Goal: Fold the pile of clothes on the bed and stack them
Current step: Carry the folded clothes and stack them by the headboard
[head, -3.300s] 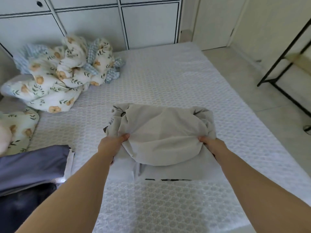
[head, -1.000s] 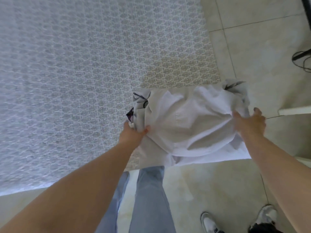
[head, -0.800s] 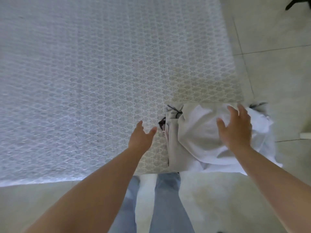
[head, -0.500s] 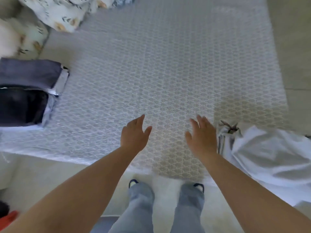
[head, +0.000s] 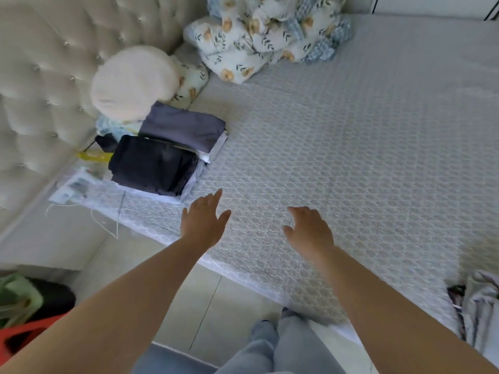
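Two folded stacks are seen side by side on the bed at about ten o'clock from the hands: a dark navy stack nearer the bed's edge, and a grey-purple stack just beyond it, touching it. Paler folded layers are visible beneath each top garment. A further folded pale garment, with a dark edge showing, is set at the bed's near corner at about four o'clock, well apart from the two stacks and partly cut off by the frame.

No loose, unfolded clothing is visible on the open bed surface. The bundle of floral bedding at twelve o'clock appears to be bedding, though whether it counts toward the pile cannot be told. The folding is therefore judged largely done; what seems left is the joining of the separate piles, if one stack is wanted.

The left hand is held open above the bed's edge, fingers spread toward the navy stack, nothing gripped. The right hand is likewise empty, its fingers loosely curled, over the bare bed at centre.

A round cream cushion is propped against the tufted headboard at eleven o'clock.
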